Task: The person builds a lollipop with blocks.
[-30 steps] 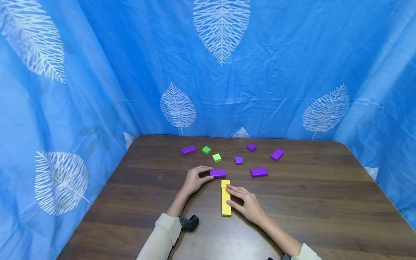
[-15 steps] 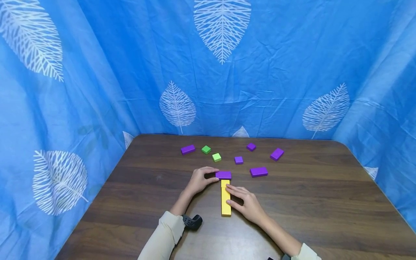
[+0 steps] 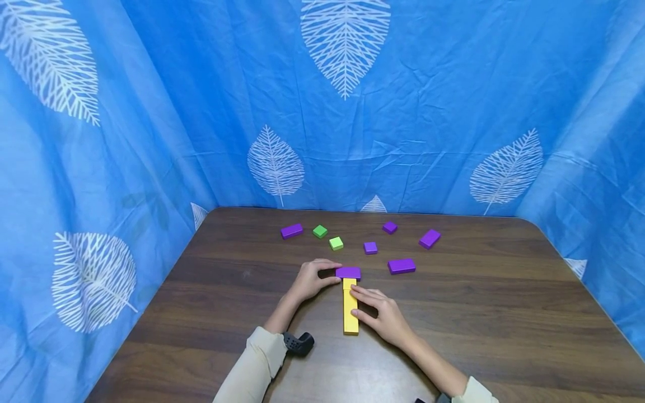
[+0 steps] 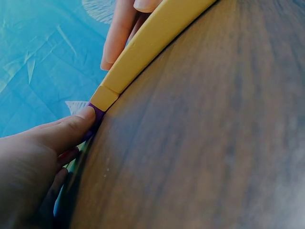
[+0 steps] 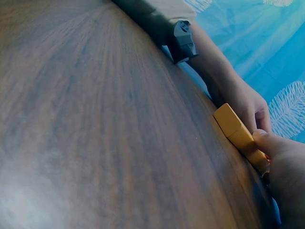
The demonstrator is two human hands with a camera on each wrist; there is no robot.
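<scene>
Head view showed the purple block point(image 3: 348, 272) had slid right over the last second until it sat across the far end of the yellow bar point(image 3: 350, 307), touching it, so the T shape looked basically lined up. Left hand point(image 3: 308, 278) pinched the purple block's left end; right hand point(image 3: 385, 316) rested flat-fingered against the bar's right side on the worktop point(image 3: 504, 313).

Matt dark wood-grain table point(image 3: 478, 313), creased blue cloth backdrop point(image 3: 201, 112), blocks prob. matt foam, e.g. yellow block point(image 3: 350, 308).
</scene>
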